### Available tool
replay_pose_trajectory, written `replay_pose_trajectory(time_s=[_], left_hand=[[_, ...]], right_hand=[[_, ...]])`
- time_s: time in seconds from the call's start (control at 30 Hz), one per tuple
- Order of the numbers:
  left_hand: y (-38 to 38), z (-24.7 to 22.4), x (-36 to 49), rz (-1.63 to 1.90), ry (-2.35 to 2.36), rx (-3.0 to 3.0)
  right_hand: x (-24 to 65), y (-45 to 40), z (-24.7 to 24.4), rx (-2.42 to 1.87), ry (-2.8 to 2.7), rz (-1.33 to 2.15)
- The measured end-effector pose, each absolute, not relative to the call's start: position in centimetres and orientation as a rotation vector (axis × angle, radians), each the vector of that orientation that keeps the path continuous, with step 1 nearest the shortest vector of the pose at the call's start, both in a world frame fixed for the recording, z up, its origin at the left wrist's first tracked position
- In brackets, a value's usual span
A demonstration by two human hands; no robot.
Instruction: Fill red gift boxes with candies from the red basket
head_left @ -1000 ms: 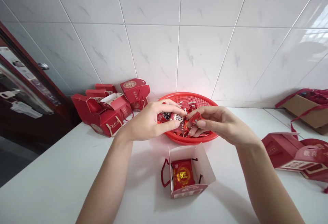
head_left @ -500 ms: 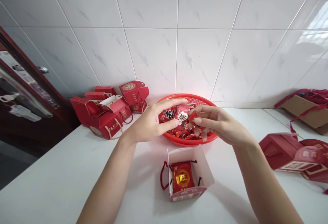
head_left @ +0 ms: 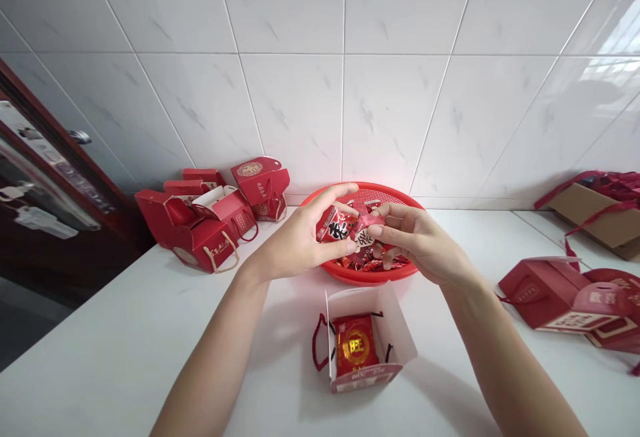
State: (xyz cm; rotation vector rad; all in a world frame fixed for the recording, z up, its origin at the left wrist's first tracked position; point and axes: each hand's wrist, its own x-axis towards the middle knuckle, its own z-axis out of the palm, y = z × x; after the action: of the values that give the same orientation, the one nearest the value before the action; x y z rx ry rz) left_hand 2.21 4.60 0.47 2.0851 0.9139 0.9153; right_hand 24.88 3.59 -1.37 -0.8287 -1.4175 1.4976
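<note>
Left hand: fingers pinched narrow on a red sweet packet printed with a large black character on white. Right hand: fingers closed narrow on a shiny pinkish-red packet, which sits against the first packet. Both hands are over a round red plastic basket near the worktop's back edge, with more red packets lying inside.

Between the forearms, nearer the person, stands an open white-lined gift box with dark red rope handles. A red packet with a gold emblem lies inside.

White worktop meets a white marble-look tiled wall at the back. Red gift boxes are grouped at the back left corner. More red gift boxes lie at the right, behind them a brown cardboard sheet with red ribbon. Beyond the left edge: a dark red door with a metal handle.
</note>
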Motion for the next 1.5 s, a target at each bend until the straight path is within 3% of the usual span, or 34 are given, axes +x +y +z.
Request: replay_pose_trajectory(time_s=[0.3,0.53,0.83,1.07,1.5], left_hand=[[5.1,0.4,1.9,1.002,0.761,1.865],[5.2,0.7,2.4,0.988,0.817,1.709],[4.7,1.0,2.8,1.049,0.812,1.846],[5.2,0.0,3.8,1.237,0.827,1.592],[5.5,0.1,4.6,1.264,0.840,1.285]], right_hand=[[26.9,4.2,-0.6,-0.751,-1.247,1.479],[26.5,4.4,-1.3,-0.860,-1.376,1.546],[25.7,3.2,-0.8,-0.837,-1.617,1.349],[25.7,3.1,-0.7,-0.778,-1.636,1.348],[25.8,3.4,-0.5,-0.763,-1.670,1.379]])
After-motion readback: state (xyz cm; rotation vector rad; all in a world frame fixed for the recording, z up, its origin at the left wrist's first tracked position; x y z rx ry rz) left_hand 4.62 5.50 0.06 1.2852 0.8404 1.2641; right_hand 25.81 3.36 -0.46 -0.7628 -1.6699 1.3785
